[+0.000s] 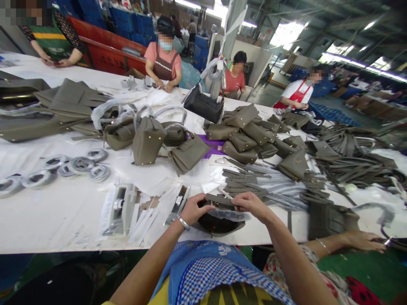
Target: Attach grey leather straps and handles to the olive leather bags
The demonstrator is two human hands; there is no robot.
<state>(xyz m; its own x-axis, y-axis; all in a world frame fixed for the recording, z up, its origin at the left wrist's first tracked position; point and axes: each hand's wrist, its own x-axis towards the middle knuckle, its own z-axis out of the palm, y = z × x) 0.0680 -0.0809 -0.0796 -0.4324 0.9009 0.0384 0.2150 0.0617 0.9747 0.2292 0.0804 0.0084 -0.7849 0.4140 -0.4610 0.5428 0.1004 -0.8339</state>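
An olive handbag (221, 228) sits at the table's front edge before me, its mouth facing up and its inside dark. Clear plastic wrap lies along its upper edge. My left hand (194, 208) grips the bag's top at the left side, thumb and fingers closed on it. On the right end of the same top strip, my right hand (252, 205) is closed in a pinch; a thin pale piece shows by its fingertips, too small to make out. Just left of the bag stands a small tape dispenser (180, 201).
A larger tape dispenser (122, 212) and paper strips (151, 220) lie to the left. Wrapped coils (81, 165) are farther left. Olive bags (148, 142) and loose straps (241, 182) fill the table's middle. A co-worker's hand (364, 241) is close on my right, beside another bag (332, 220).
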